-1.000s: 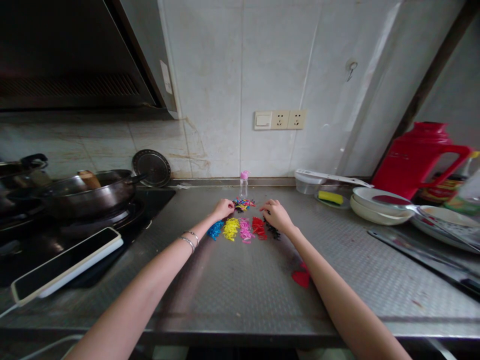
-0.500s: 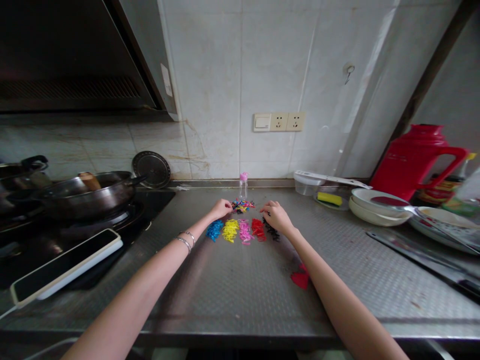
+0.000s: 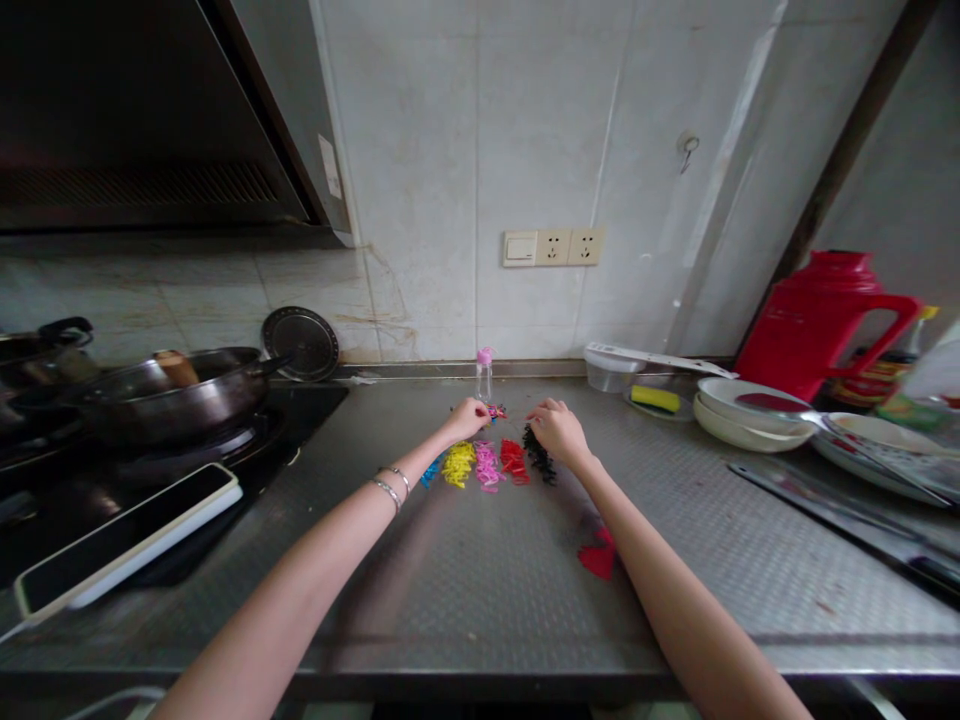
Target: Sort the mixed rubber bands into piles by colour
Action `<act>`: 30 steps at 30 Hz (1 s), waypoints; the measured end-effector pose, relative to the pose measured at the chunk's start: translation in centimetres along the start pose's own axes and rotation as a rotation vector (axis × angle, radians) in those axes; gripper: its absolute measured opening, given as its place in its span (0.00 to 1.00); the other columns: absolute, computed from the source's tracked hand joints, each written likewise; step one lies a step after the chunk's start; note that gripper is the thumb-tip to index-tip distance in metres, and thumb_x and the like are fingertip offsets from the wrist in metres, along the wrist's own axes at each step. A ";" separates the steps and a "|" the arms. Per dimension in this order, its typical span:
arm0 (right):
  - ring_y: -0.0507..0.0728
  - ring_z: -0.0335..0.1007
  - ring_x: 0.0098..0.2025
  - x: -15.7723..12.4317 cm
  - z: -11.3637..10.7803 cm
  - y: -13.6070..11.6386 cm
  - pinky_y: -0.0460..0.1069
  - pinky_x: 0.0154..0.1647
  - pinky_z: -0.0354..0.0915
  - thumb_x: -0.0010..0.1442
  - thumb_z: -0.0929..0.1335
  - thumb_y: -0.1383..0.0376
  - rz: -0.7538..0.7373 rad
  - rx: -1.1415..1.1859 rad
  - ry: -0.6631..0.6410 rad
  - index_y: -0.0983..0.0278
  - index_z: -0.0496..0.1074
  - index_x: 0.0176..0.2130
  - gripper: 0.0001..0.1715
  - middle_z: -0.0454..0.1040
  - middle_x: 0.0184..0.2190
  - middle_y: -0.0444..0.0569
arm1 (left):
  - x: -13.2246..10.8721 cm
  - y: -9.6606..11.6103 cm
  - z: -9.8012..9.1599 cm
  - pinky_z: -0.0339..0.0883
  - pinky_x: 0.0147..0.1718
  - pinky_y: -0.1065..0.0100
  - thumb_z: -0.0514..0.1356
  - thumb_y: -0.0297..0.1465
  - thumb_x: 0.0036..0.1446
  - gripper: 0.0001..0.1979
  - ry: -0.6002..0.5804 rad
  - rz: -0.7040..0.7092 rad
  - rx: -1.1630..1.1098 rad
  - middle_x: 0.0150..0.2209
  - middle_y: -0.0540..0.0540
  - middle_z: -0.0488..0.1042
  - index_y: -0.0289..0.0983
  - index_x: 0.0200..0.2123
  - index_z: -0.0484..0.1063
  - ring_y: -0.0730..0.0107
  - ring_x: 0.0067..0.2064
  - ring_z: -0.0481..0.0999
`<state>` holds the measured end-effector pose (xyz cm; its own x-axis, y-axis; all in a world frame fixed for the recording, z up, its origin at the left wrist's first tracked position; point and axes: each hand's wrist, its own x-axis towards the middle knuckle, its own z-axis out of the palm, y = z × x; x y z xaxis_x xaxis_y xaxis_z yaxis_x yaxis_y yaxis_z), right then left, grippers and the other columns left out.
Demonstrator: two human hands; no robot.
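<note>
On the steel counter (image 3: 487, 560) lie small heaps of tiny plastic pieces sorted by colour: blue (image 3: 430, 471), yellow (image 3: 458, 464), pink (image 3: 487, 465), red (image 3: 514, 460) and black (image 3: 539, 455). Behind them is a mixed-colour heap (image 3: 496, 411), partly hidden by my left hand (image 3: 466, 419), whose fingers are pinched together over it. My right hand (image 3: 556, 430) rests curled beside the black heap, fingertips near the mixed heap. A small clear bottle with a pink cap (image 3: 484, 373) stands just behind.
A wok (image 3: 161, 392) sits on the stove at left, with a phone (image 3: 120, 535) near the counter's front. Right: a red thermos jug (image 3: 821, 325), stacked plates (image 3: 754, 410), a yellow sponge (image 3: 655, 397), a clear tub (image 3: 611, 368). A red scrap (image 3: 598, 558) lies by my right forearm.
My left hand has shifted right onto the mixed heap, now covering most of it and part of the blue heap. My right hand has barely moved. The view has drifted slightly.
</note>
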<state>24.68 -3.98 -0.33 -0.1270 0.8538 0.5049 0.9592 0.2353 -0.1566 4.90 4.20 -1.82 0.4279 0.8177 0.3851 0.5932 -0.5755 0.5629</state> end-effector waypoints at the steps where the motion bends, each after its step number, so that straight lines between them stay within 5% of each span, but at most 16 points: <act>1: 0.56 0.58 0.42 0.0 0.0 0.2 0.47 0.43 0.53 0.54 0.59 0.67 0.013 -0.003 0.016 0.61 0.73 0.36 0.16 0.67 0.39 0.50 | 0.1 0.8 0.6 0.59 0.28 0.73 0.54 0.28 0.44 0.09 0.005 0.022 0.010 0.25 0.45 0.73 0.31 0.23 0.73 0.73 0.27 0.68; 8: 0.55 0.59 0.40 0.0 -0.5 0.9 0.46 0.41 0.54 0.55 0.58 0.67 0.133 -0.016 0.108 0.62 0.73 0.36 0.16 0.68 0.36 0.50 | 0.5 5.4 4.2 0.59 0.27 0.72 0.54 0.27 0.43 0.10 -0.119 0.059 0.027 0.26 0.44 0.74 0.31 0.27 0.74 0.73 0.25 0.68; 13: 0.56 0.59 0.40 0.0 -0.6 1.1 0.47 0.41 0.54 0.55 0.58 0.67 0.150 -0.041 0.122 0.62 0.73 0.36 0.16 0.68 0.37 0.51 | 0.5 6.1 4.7 0.60 0.29 0.72 0.55 0.30 0.44 0.11 -0.152 0.090 -0.069 0.28 0.45 0.75 0.31 0.30 0.75 0.73 0.26 0.68; 17: 0.56 0.59 0.41 -0.1 -0.4 1.0 0.47 0.41 0.54 0.55 0.58 0.67 0.143 -0.052 0.095 0.62 0.73 0.36 0.16 0.68 0.38 0.51 | 0.0 3.8 2.6 0.60 0.29 0.72 0.55 0.31 0.45 0.11 -0.061 0.070 -0.114 0.27 0.44 0.75 0.31 0.28 0.75 0.71 0.29 0.70; 25: 0.56 0.58 0.41 -0.1 -0.4 0.5 0.47 0.43 0.53 0.55 0.58 0.67 0.106 -0.036 0.029 0.62 0.73 0.36 0.16 0.68 0.37 0.51 | -2.7 -5.5 -3.6 0.60 0.31 0.70 0.54 0.36 0.46 0.14 0.414 -0.249 -0.192 0.28 0.43 0.75 0.32 0.25 0.74 0.67 0.31 0.71; 30: 0.56 0.58 0.42 0.1 -0.2 0.1 0.46 0.43 0.53 0.55 0.58 0.67 0.087 -0.022 -0.014 0.62 0.73 0.36 0.16 0.68 0.38 0.51 | -3.9 -7.8 -4.6 0.60 0.31 0.70 0.53 0.38 0.46 0.15 0.489 -0.313 -0.238 0.27 0.44 0.75 0.33 0.25 0.73 0.66 0.32 0.71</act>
<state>24.81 -4.02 -0.12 -0.0467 0.8769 0.4784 0.9721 0.1501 -0.1803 -4.52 5.55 -4.39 -0.1367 0.8905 0.4340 0.4476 -0.3353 0.8290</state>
